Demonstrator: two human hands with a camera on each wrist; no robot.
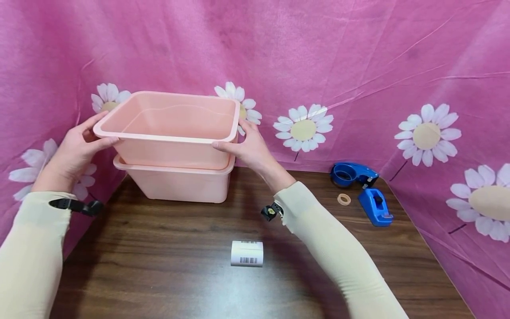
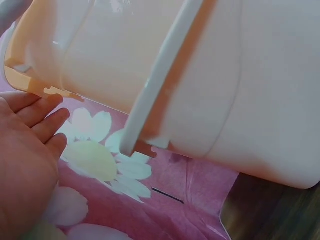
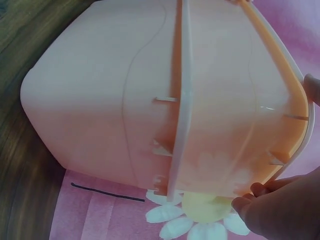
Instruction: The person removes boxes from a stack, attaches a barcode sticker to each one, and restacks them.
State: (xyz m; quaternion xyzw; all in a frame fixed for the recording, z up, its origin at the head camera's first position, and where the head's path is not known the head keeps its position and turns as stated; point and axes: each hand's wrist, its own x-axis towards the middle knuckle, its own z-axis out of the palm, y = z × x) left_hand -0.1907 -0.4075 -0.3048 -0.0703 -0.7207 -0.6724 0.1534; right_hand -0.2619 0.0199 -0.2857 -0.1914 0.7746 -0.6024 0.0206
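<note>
Two pink plastic bins are nested at the back left of the table. The upper bin (image 1: 167, 150) sits partly inside the lower bin (image 1: 183, 184), its rim raised well above the lower one. At the upper bin's left end, my left hand (image 1: 75, 148) grips the rim, thumb over the front corner and fingers under the edge. My right hand (image 1: 253, 148) holds the right end of that rim, thumb on the front and fingers behind. In the right wrist view, curled fingertips (image 3: 245, 200) meet the rim's underside.
A white label roll (image 1: 247, 253) with barcodes lies mid-table. Toward the back right are a blue tape gun (image 1: 352, 173), a small tan ring (image 1: 344, 199) and a blue tape dispenser (image 1: 375, 207). Pink flowered cloth (image 1: 338, 53) hangs behind and along both sides.
</note>
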